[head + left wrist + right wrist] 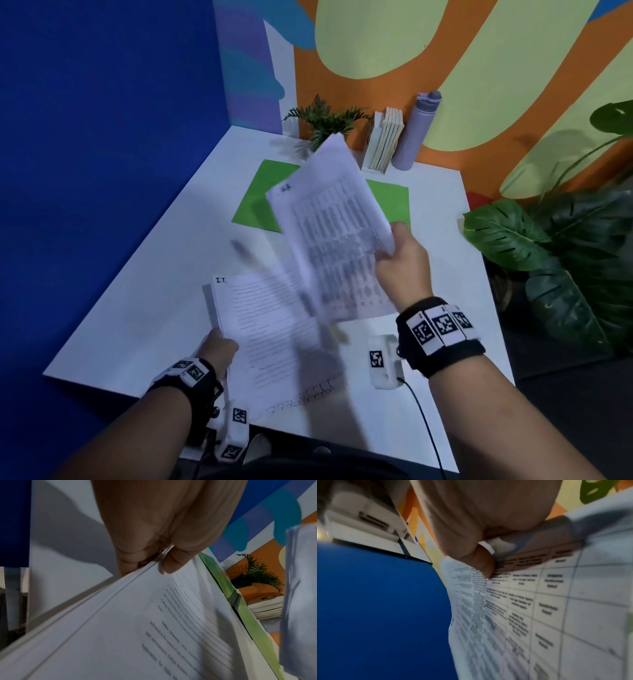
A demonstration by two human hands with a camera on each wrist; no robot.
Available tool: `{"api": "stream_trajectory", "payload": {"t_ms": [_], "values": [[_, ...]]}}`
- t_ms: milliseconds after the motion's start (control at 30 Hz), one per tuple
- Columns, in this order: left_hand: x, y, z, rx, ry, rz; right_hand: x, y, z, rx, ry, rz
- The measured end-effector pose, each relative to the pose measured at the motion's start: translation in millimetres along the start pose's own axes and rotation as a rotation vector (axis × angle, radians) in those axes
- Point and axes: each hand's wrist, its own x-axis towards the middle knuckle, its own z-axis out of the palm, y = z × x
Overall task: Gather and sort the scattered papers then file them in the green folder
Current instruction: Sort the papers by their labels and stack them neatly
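My left hand [219, 349] pinches the near left edge of a stack of text-printed papers [274, 335], headed "I.T.", just above the white table [137, 308]; the left wrist view shows thumb and fingers [171, 563] clamped on that stack [137, 628]. My right hand [400, 260] grips the right edge of a sheet printed with a table [335, 233], lifted and tilted over the stack, blurred. The right wrist view shows the thumb [484, 563] pressing on this sheet [539, 608]. The green folder [260, 195] lies flat at the back of the table, partly hidden by the lifted sheet.
At the back wall stand a small fern [322, 120], a holder of white booklets [383, 140] and a lilac bottle [418, 130]. A large leafy plant [555, 246] stands off the table's right edge. A blue partition [102, 137] borders the left.
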Motion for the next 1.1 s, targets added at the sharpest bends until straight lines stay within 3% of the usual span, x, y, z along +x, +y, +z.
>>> {"api": "stream_trajectory", "payload": {"t_ms": [100, 200, 300, 400, 467, 567, 667, 800, 1100], "values": [[45.6, -25.5, -1.5, -0.131, -0.077, -0.012, -12.5, 1.6, 29.2, 0.14, -0.21, 0.137], [3.0, -3.1, 0.6, -0.262, -0.116, -0.131, -38.1, 25.1, 70.6, 0.226, -0.405, 0.329], [-1.2, -6.9, 3.0, -0.251, -0.114, -0.126, -59.5, 47.4, 100.6, 0.174, -0.515, 0.359], [-27.6, 7.7, 3.9, -0.012, -0.037, 0.124, -70.3, 63.9, 113.4, 0.144, -0.57, 0.362], [-48.8, 21.5, 7.3, 0.11, 0.024, 0.261, -68.5, 73.9, 114.7, 0.062, -0.529, 0.319], [-60.8, 36.3, 4.5, 0.066, 0.001, 0.383, -53.7, 79.4, 101.9, 0.084, -0.454, 0.347], [-73.5, 57.6, 4.5, 0.017, -0.008, 0.477, -35.9, 71.9, 77.4, 0.388, -0.427, 0.427], [-91.5, 86.2, 13.9, -0.088, -0.009, 0.634, -19.4, 42.0, 55.3, 0.645, -0.224, 0.278], [-90.9, 85.1, 22.0, -0.31, -0.026, 0.603, -47.2, 33.7, 54.9, 0.653, -0.137, 0.179]]}}
